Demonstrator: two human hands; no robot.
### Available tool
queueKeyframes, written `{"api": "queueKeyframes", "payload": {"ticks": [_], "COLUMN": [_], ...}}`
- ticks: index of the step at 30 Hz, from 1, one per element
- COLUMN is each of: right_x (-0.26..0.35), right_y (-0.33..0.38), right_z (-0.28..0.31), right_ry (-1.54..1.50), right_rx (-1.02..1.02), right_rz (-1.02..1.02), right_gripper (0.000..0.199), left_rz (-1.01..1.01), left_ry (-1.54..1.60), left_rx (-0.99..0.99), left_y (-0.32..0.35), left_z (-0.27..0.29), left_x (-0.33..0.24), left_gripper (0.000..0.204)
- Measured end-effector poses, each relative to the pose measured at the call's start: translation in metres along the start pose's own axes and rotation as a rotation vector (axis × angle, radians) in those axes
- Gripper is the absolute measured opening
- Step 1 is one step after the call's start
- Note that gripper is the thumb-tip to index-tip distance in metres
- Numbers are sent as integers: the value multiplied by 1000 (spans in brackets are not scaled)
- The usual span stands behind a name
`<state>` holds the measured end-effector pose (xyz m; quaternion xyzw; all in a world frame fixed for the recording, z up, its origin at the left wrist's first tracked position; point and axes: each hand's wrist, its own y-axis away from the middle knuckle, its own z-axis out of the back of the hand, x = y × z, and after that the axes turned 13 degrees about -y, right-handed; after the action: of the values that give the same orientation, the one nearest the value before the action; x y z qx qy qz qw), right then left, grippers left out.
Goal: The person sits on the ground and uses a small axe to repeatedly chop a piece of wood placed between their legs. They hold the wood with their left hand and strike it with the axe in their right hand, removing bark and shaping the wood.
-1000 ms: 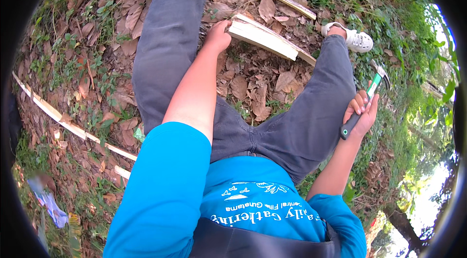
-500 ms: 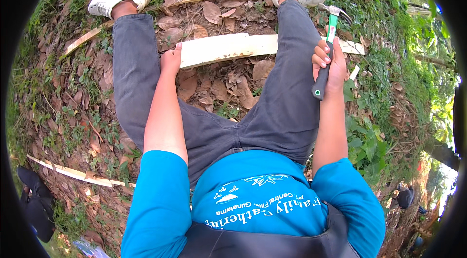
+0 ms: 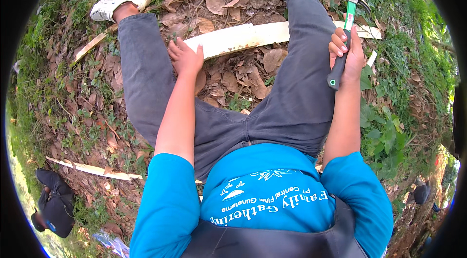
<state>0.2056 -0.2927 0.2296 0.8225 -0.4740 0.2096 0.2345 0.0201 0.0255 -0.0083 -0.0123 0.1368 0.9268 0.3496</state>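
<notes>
Basically, seated on leafy ground: left hand open, pressing the pale wood strip lying across between the legs; right hand with a closed grip on the green-handled hammer. Probably best pinning the strip firmly, fingers away from the strike spot.

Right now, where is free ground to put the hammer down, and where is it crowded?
The leaf patch between the knees, below the pale wood strip, is free. So is the ground outside the left leg. Near the right hand, holding the hammer, green plants crowd the ground. The left hand rests on the strip's end.
</notes>
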Motion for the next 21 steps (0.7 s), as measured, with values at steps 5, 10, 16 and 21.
{"api": "queueKeyframes", "payload": {"ticks": [5, 10, 16, 21], "right_x": [13, 34, 43, 47], "right_y": [2, 3, 4, 1], "right_z": [14, 44, 55, 71], "right_ry": [23, -95, -126, -188], "right_rx": [-38, -10, 8, 2], "right_rz": [61, 65, 70, 74], "right_gripper": [23, 22, 23, 24], "left_rz": [-359, -994, -902, -868], "left_ry": [-359, -407, -282, -447], "left_rx": [164, 137, -63, 21], "left_y": [66, 101, 77, 72], "left_z": [4, 5, 9, 15], "left_x": [-68, -103, -98, -92], "left_gripper": [99, 80, 74, 77]}}
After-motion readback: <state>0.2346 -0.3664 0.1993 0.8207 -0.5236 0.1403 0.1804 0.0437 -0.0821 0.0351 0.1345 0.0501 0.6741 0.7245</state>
